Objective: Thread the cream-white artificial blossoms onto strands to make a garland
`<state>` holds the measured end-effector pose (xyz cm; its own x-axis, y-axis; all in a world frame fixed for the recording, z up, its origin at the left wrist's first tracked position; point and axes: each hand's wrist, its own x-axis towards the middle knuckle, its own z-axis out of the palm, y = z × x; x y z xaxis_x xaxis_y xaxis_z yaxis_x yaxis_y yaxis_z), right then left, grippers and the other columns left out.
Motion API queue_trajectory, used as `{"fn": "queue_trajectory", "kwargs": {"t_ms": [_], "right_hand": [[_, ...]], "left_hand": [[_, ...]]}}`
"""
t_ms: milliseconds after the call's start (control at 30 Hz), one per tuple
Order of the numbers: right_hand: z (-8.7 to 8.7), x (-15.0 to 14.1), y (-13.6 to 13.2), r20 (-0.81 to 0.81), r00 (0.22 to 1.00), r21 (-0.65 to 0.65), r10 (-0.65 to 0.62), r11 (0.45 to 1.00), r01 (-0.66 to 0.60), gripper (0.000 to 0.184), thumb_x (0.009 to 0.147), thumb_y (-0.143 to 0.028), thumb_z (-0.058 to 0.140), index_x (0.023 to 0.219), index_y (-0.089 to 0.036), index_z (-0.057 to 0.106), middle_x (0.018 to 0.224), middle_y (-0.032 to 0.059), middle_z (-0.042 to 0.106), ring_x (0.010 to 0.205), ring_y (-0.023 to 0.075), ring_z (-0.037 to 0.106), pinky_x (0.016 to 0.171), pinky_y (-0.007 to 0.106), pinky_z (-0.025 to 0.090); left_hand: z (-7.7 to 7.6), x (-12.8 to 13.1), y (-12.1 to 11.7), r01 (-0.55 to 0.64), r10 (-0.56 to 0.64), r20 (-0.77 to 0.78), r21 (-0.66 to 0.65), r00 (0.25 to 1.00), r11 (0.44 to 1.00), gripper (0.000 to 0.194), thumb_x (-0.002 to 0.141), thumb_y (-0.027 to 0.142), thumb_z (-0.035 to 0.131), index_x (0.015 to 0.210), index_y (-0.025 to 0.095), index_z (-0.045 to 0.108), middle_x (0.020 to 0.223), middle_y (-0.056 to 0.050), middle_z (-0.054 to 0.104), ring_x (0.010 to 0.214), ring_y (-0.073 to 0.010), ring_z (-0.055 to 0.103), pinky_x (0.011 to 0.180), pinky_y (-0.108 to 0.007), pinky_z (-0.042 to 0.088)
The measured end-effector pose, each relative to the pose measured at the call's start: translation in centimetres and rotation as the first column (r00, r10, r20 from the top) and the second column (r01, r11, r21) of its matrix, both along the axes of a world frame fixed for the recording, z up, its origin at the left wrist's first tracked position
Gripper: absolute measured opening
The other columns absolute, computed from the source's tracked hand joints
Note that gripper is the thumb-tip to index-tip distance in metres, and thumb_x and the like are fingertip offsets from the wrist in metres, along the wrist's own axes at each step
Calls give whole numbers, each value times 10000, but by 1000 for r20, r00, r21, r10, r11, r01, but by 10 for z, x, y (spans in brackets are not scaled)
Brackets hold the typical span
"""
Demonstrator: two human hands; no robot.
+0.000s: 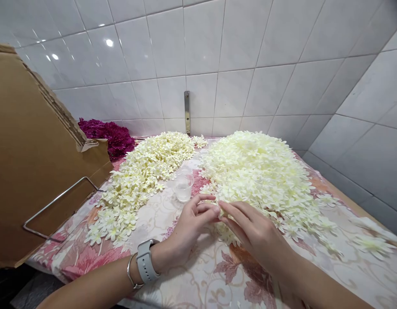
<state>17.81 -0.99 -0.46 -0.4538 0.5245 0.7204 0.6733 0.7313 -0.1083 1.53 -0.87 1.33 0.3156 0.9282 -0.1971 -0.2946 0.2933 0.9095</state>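
Head view: pale flower piece [221, 212] is held up between the two hands, at the fingertips. It's pinched between thumb and index of the right hand [259, 229]. Left hand [187, 225] is brought in from the other side, thumb tip right beside the piece, fingers curled; whether it's gripped there too can't be told, mostly hidden. Right flower pile [256, 171] is seen just beyond the fingers, clear cup [183, 193] near the left hand, left flower pile [147, 167] farther off.
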Motion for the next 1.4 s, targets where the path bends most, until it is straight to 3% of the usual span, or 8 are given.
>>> {"fn": "queue_trajectory", "kwargs": {"t_ms": [333,467,633,733,833,967,1267,1400], "right_hand": [[2,3,0,128,988,84,-92,993,82,280,933,-191,378,678,-172,492,542,3,487,484,121,431,461,241,304],[4,6,0,54,993,38,-104,994,102,350,913,-218,439,565,-194,413,477,-25,413,433,97,375,450,235,289],[3,5,2,-24,998,2,-55,998,55,203,923,-137,342,944,-142,544,631,38,599,557,139,580,497,237,449],[-3,3,3,20,999,-8,-36,999,37,347,909,-102,324,1246,-94,409,766,94,672,670,177,653,546,271,521],[-5,1,1,89,995,9,-34,999,34,421,902,-94,343,1322,-68,333,908,149,682,800,214,666,608,310,553],[4,-1,-3,18,999,122,-50,991,48,405,871,-119,459,1273,-96,412,1109,200,608,1030,267,584,794,397,529],[5,1,-1,-24,997,-20,76,997,-77,189,868,-30,396,980,-132,509,843,111,601,803,199,546,653,335,487],[4,1,-2,-63,991,-9,115,993,-116,166,871,-32,382,874,-158,491,735,64,555,704,171,501,584,295,440]], "left_hand": [[2,0,0,37,-34,-63,62,997,997,445,675,267,741,1066,222,536,813,-9,618,822,-171,629,718,-276,484],[4,0,0,-21,30,-84,98,996,995,298,705,294,713,949,194,574,847,-25,629,813,-151,608,708,-257,491],[5,-1,1,26,-21,-130,35,991,999,241,686,345,720,799,158,620,841,-51,620,812,-163,594,671,-252,499],[4,0,1,41,-34,-133,53,991,998,264,652,342,748,817,160,650,858,-56,628,824,-171,596,681,-251,492],[2,0,2,50,-38,-128,91,991,995,260,648,335,753,820,159,670,837,-49,637,796,-154,595,709,-248,474],[-1,-1,3,47,-35,-160,72,987,996,236,689,371,714,750,146,678,767,-51,633,734,-146,593,676,-240,461],[-1,-1,2,126,-108,-139,133,984,983,192,718,325,697,798,151,708,838,-68,640,802,-158,569,719,-250,462],[2,-1,0,180,-174,-112,49,978,982,207,692,332,721,785,149,689,803,-52,618,752,-142,569,683,-242,458]]}}
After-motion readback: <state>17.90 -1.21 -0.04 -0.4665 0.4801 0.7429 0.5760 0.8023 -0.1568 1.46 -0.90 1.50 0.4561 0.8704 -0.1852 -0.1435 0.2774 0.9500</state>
